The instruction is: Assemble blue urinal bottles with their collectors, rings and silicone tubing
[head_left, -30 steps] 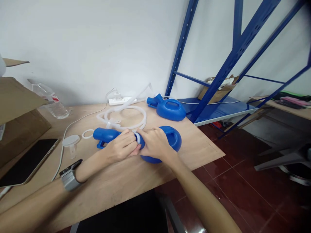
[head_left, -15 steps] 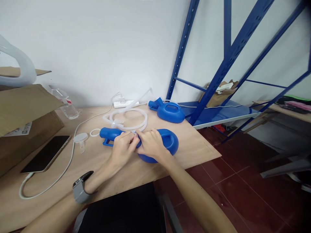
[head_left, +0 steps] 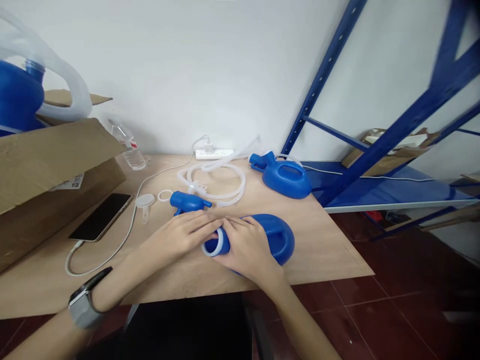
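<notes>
A blue plastic bottle [head_left: 279, 235] lies on its side on the wooden table, its round mouth with a white ring [head_left: 213, 246] facing toward me. My right hand [head_left: 249, 246] is wrapped round the bottle's neck. From the left, my left hand [head_left: 187, 231] touches the neck near the ring, its fingers pressed together and partly overlapping the other hand's. Just beyond my left hand lies a blue spout piece [head_left: 188, 201] with a small nozzle, free of both hands. Behind it are a coiled clear tube [head_left: 243, 182], a white ring [head_left: 165, 195] and a white cap [head_left: 145, 201].
A second blue bottle [head_left: 288, 177] stands near the table's back right. On the left are a phone [head_left: 101, 217] with its cable, a cardboard box [head_left: 56, 160] and a clear water bottle [head_left: 131, 150]. A power strip [head_left: 213, 154] sits by the wall, a blue shelf [head_left: 390, 192] at right.
The spout piece has come away from the bottle and lies on the table. The bottle's ringed mouth now shows between my hands. The whole view has shifted leftward.
</notes>
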